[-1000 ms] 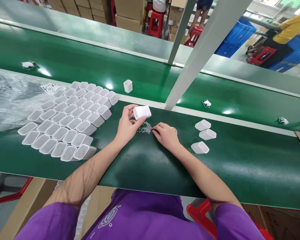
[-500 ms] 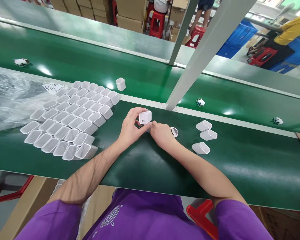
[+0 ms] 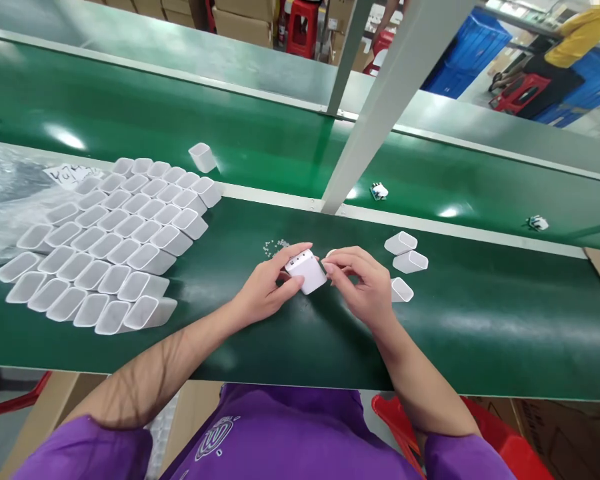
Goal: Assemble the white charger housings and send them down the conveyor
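Note:
My left hand (image 3: 270, 283) grips a white charger housing (image 3: 307, 272) between thumb and fingers, its slotted end tilted up toward the far left. Close against the housing's right end is my right hand (image 3: 363, 280), with thumb and forefinger pinched together. A thin dark edge shows between those fingertips and the housing; what they pinch is too small to make out. Just beyond my left fingers, tiny pale pieces (image 3: 275, 248) lie scattered on the green table (image 3: 280, 353). A white rim of a round thing is mostly hidden behind my right hand.
Many open white casings (image 3: 123, 227) stand in rows at left beside plastic wrap (image 3: 10, 200). A few casings (image 3: 410, 262) lie at right. One casing (image 3: 203, 157) and small circuit parts (image 3: 379, 192) sit on the green belt (image 3: 280, 147). A metal post (image 3: 370, 127) rises ahead.
Both hands have come nearer to me, and the housing has turned from showing its slotted face to its flat side. The tiny pieces are now uncovered. The view has shifted.

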`<state>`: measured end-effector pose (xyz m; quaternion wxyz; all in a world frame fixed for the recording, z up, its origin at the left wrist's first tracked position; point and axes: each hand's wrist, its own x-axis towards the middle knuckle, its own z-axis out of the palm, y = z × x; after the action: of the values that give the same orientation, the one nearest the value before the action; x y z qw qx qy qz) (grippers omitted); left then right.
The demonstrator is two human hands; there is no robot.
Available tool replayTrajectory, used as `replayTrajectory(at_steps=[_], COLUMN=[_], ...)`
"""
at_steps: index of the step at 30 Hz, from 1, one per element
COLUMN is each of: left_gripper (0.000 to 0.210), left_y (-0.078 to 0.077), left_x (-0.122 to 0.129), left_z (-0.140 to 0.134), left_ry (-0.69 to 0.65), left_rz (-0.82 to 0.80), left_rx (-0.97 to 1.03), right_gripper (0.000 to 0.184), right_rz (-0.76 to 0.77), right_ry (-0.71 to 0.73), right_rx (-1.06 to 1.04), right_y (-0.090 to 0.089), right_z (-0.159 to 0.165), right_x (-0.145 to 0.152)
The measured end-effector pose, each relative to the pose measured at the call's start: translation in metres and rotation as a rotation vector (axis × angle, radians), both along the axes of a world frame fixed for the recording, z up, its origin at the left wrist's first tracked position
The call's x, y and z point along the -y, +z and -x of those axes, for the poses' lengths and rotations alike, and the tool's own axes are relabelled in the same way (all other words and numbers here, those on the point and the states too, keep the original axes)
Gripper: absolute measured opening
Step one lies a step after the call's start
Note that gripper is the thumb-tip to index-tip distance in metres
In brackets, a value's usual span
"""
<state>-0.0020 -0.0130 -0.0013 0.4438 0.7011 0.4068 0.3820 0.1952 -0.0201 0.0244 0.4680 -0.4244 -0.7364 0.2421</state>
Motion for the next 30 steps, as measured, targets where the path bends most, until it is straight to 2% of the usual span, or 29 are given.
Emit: replayTrajectory(at_steps=[4, 9, 20, 26, 30], left_gripper=[0.047, 0.052, 0.060, 0.057, 0.060], left_y=[-0.001, -0.004, -0.003, 0.001, -0.002], left_x=[0.006, 0.006, 0.007, 0.006, 0.006], left_z=[-0.003, -0.004, -0.002, -0.003, -0.004], left_ry=[-0.008, 0.006, 0.018, 0.006, 0.035], left_rz=[-0.069, -0.081, -0.110, -0.355, -0.541], left_rx=[-0.027, -0.077, -0.226, -0.345, -0.408], right_gripper=[0.012, 0.016, 0.016, 0.013, 0.013], right_rz=[-0.149, -0.288, -0.388, -0.452, -0.529], right_ry=[-0.046, -0.075, -0.141, -0.170, -0.174], right_rx=[0.083, 0.129, 0.214, 0.302, 0.380], right_y=[0.002, -0.003, -0.007, -0.009, -0.012], right_z=[0.002, 0.001, 0.000, 0.001, 0.002], right_x=[0.004, 0.004, 0.005, 0.006, 0.007])
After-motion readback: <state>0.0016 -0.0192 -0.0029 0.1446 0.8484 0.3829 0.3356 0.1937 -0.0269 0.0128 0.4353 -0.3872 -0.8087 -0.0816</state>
